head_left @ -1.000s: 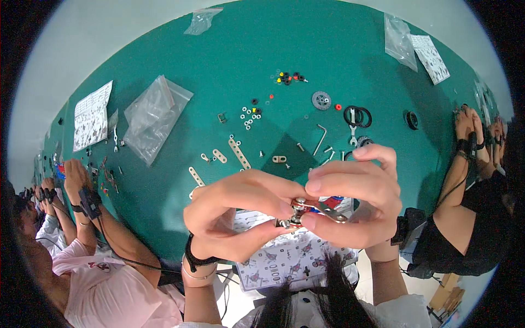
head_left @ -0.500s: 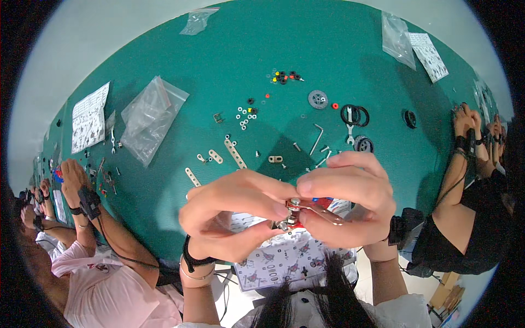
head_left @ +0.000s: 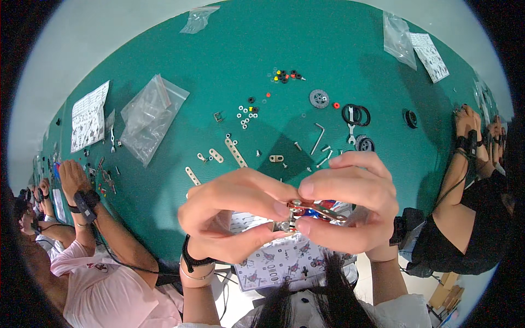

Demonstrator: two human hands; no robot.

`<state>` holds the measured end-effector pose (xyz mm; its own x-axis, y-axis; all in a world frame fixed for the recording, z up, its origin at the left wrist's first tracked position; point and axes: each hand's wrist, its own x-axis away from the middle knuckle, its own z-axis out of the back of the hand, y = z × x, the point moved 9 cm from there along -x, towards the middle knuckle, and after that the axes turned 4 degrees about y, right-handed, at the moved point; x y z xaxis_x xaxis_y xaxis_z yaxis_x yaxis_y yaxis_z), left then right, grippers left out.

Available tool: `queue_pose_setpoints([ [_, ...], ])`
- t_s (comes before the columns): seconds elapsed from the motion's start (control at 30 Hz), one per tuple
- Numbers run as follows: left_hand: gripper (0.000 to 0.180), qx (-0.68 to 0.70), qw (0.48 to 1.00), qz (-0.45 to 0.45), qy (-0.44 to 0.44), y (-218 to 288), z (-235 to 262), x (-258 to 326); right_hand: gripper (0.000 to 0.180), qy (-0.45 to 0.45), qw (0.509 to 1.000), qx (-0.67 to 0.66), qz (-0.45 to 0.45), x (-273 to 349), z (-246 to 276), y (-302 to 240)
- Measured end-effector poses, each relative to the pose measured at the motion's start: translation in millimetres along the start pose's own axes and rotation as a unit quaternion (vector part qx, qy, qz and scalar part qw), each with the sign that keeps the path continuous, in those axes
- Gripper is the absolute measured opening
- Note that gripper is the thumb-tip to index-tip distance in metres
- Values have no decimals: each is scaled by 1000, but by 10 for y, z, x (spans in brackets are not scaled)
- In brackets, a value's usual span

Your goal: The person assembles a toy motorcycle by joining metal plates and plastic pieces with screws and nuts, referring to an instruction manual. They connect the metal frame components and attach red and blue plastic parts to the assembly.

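Left neighbour: a pink-sleeved co-worker's hand (head_left: 74,176) works at the near-left side; what it holds is too small to make out.
Left sheet: a printed page (head_left: 89,117) lies flat, with a small wrench (head_left: 112,140) just right of it.
Clear bag: a plastic bag (head_left: 152,123) lies crumpled right of that wrench.
Perforated strips: three metal strips (head_left: 236,152) lie apart beyond the left hand.
Nuts: a loose group of pale nuts (head_left: 244,118) sits farther off.
Left hand: the left hand (head_left: 235,213), banded at the wrist, has thumb and forefinger pinched on the left end of the metal assembly.
Metal assembly: the small assembly (head_left: 296,212) of silver, red and blue parts is between both hands, raised over a printed instruction sheet (head_left: 281,265) at the near side.
Spacers: black, red and yellow pieces (head_left: 284,77) cluster at the far middle of the green table (head_left: 246,44).
Hex key: a bent key (head_left: 318,139) lies beyond the right hand, a grey wheel (head_left: 319,99) farther still.
Right hand: the right hand (head_left: 355,199) grips the assembly's right part, thumb and forefinger curled around it.
Black rings: two rings (head_left: 365,115) overlap beside a wrench (head_left: 351,134).
Right neighbour: another co-worker's hands (head_left: 465,120) meet at the far right.
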<state>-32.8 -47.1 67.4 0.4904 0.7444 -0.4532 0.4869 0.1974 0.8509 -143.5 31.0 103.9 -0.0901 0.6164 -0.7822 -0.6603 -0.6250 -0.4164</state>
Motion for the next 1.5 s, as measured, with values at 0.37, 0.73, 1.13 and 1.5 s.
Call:
queue_pose_setpoints([
  [0.37,25,-2,1000,-11,8,17,6,16,21,-15,997,-66,-34,15,-38,71],
  [0.73,21,-58,996,-69,-11,39,-21,6,20,59,997,-35,-38,1,49,37],
  [1.13,18,-112,991,-74,-21,48,-36,-9,5,0,992,-63,-106,44,-9,140],
  [1.5,23,-99,992,-62,-40,19,-36,-52,9,-2,996,-41,-76,8,10,132],
])
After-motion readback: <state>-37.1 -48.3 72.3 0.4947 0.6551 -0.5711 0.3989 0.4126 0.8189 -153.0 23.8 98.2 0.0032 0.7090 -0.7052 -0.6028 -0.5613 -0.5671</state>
